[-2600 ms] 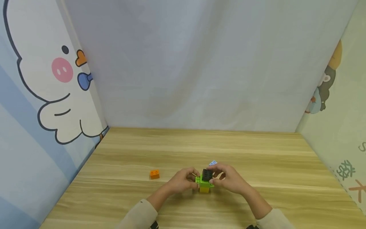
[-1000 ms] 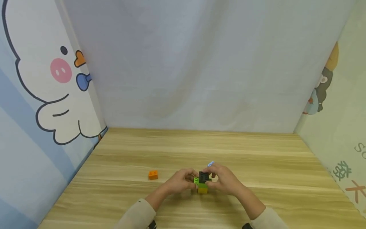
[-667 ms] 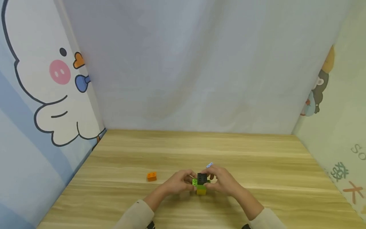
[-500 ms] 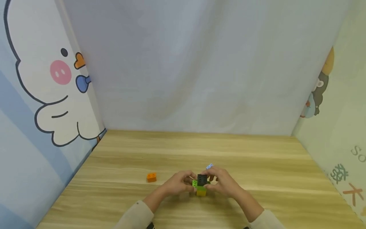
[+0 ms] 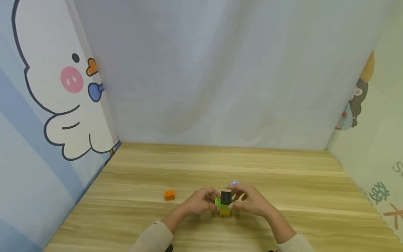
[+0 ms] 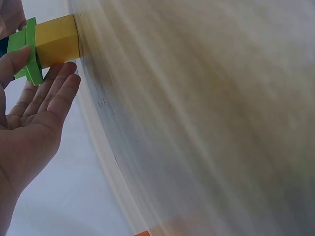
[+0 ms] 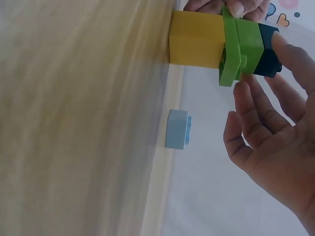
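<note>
A small stack stands on the wooden table (image 5: 220,164): a yellow brick (image 5: 224,211) at the bottom, a green plate (image 5: 218,201) on it, and a black brick (image 5: 225,197) on top. My left hand (image 5: 209,200) lies against the stack's left side. Its straight fingers (image 6: 59,83) touch the yellow brick (image 6: 56,42) and the green plate (image 6: 27,54). My right hand (image 5: 238,199) cups the right side with relaxed fingers (image 7: 251,113); one fingertip touches the black brick (image 7: 268,51). The stack's far side is hidden.
An orange brick (image 5: 169,195) lies alone to the left of my hands. Just behind my right hand lies a small light blue brick (image 5: 234,183) (image 7: 177,129). Padded walls close the table at the back, left and right.
The black brick, held tilted over the green plate 2.6 s ago, now sits flat on it. My hands stay around the stack, and the head view has shifted slightly.
</note>
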`<state>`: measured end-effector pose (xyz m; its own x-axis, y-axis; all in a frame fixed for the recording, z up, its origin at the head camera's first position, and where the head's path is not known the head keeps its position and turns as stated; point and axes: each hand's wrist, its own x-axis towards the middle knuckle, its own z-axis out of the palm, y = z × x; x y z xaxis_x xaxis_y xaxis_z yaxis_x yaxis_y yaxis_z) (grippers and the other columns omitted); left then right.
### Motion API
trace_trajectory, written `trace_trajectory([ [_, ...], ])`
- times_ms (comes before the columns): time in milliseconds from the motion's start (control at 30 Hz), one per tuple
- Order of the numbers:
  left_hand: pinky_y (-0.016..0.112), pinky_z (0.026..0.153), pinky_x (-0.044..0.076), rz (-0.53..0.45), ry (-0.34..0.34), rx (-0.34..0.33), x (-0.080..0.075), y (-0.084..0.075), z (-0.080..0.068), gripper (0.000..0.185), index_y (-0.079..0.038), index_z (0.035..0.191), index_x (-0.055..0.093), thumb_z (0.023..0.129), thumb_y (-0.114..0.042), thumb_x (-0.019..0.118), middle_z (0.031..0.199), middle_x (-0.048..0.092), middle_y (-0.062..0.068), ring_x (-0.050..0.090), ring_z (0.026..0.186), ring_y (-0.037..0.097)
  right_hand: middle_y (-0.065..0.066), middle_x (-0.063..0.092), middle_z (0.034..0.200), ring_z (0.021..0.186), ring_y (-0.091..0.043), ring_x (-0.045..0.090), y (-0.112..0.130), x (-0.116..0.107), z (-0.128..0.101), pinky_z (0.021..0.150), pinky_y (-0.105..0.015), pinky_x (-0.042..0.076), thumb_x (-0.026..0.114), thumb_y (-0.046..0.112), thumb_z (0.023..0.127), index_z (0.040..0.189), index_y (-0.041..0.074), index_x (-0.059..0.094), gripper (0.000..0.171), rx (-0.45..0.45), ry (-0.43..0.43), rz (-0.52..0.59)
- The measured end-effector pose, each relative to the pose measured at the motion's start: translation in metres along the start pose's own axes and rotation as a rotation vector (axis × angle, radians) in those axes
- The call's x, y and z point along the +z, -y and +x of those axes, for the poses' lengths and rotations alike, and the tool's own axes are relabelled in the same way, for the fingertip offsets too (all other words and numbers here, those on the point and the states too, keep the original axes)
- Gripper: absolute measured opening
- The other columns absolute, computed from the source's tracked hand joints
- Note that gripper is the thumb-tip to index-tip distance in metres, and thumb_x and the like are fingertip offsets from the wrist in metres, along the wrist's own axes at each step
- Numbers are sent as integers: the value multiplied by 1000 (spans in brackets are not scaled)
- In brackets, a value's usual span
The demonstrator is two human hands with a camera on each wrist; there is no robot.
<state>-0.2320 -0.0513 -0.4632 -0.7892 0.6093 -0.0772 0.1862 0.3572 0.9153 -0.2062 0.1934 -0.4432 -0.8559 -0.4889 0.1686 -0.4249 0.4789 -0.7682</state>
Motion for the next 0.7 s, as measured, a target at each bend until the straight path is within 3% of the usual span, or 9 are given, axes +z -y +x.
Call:
trace_trajectory([
  [233,46,92,56,5,-3,-2,1,0,1,30,-1,117,66,88,-3,75,113,74,14,70,106,29,-10,70,110,94,-14,63,1,-5,-4,80,-32,52,80,18,90,132,-6,63,51,23,-9,45],
  [433,44,92,58,-28,-9,-5,1,-1,1,33,2,117,65,86,1,75,111,74,19,71,104,29,-23,69,120,96,-17,63,-1,-9,-6,81,-31,54,73,12,95,133,-8,62,44,57,-44,82],
  [700,40,89,59,-37,-15,-45,2,-2,1,34,1,116,65,83,3,75,109,75,19,72,101,28,-26,68,122,100,-23,62,-13,-17,-6,83,-33,54,72,8,96,136,-10,58,46,93,-52,86],
])
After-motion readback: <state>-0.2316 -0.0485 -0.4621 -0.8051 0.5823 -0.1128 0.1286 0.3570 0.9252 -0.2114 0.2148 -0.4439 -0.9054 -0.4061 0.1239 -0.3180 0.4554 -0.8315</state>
